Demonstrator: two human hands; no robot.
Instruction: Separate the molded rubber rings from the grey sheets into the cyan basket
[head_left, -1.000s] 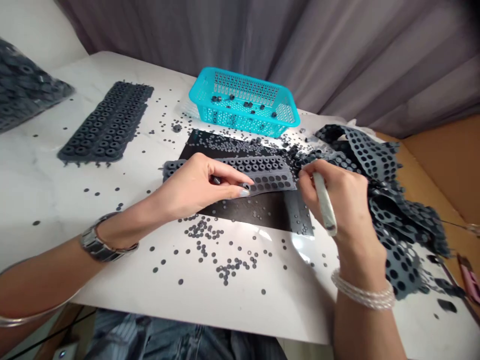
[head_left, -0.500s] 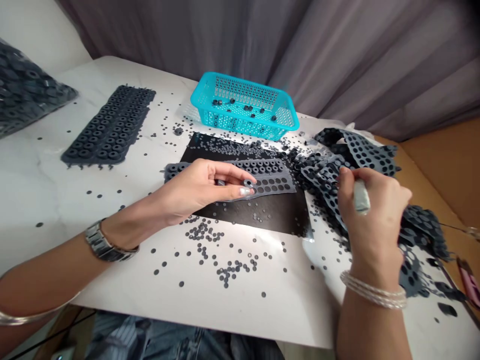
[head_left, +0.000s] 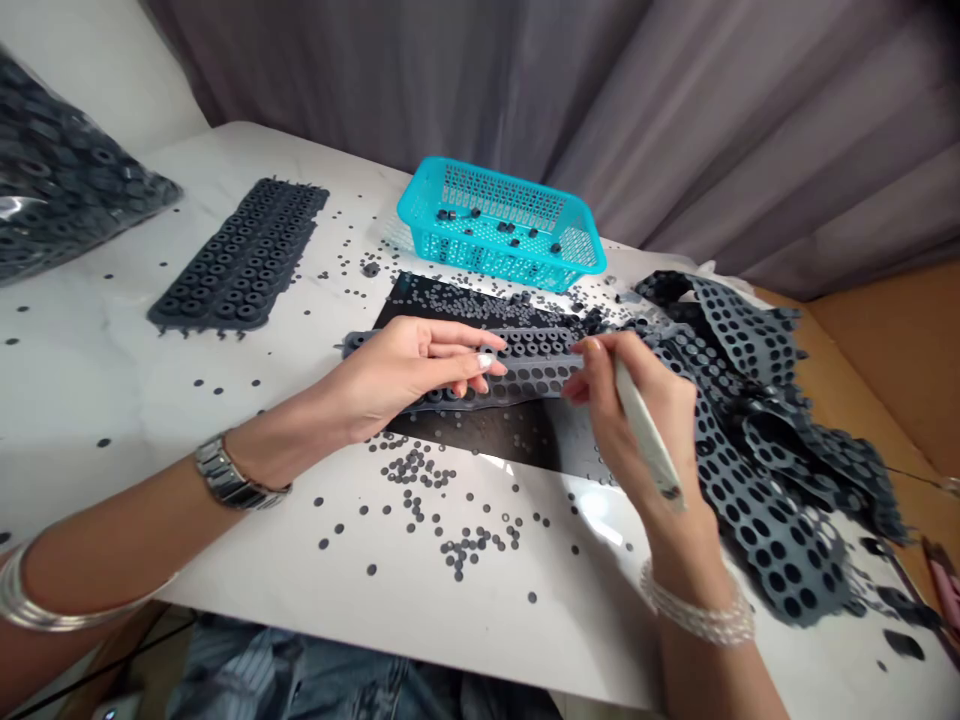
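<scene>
My left hand is over a grey molded rubber sheet with rows of round holes and rings. Its thumb and fingers close around a small grey rubber ring, partly hidden by the fingertips. Near the sheet's right end is my right hand, closed around a slim tool with a pale handle; the tool's working tip cannot be made out. Under the sheet lies a black mat, sprinkled with small grey discs.
A turquoise basket with a few rubber pieces stands at the back. Another rubber sheet lies left, near a clear bag of rubber parts. Perforated rubber scraps pile up at right. Loose discs dot the white table.
My right hand has moved left, away from the scrap pile to the sheet's right end, still holding the tool. A strip of perforated scrap now shows where that hand was.
</scene>
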